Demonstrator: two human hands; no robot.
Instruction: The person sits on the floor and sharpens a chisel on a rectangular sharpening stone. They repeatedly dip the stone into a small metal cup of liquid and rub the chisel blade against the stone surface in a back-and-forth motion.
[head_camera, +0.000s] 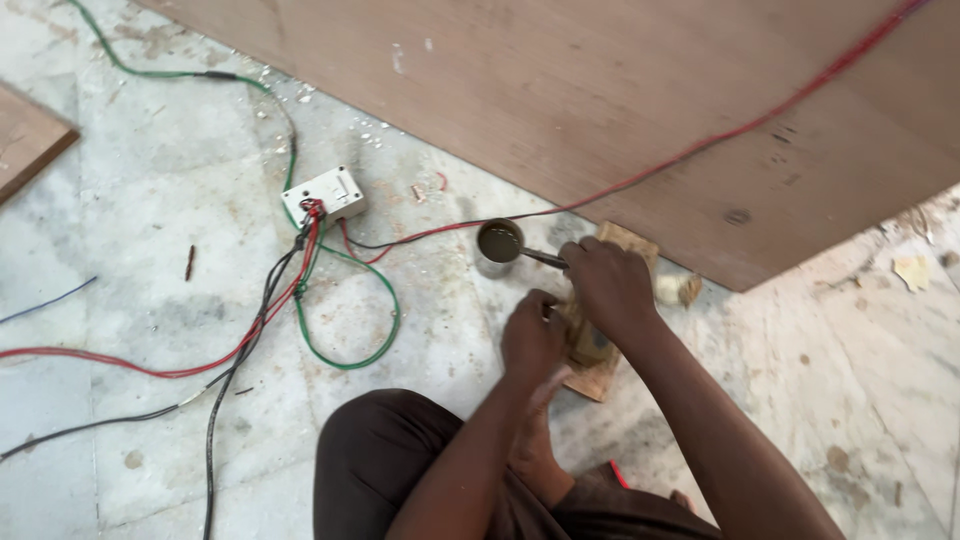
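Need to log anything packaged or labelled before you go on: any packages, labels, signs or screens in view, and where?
No signs, screens or readable labels.
Small tin: on the floor by the plywood sheet, ahead of the right hand; round, metal, open, holding murky brown liquid.

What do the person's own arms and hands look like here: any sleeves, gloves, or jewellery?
Both arms are bare along all that shows, with no sleeves in sight. The left hand and right hand are bare too: no gloves, and no rings, watch or bracelet that can be made out. Dark brown trousers cover the bent knee below them.
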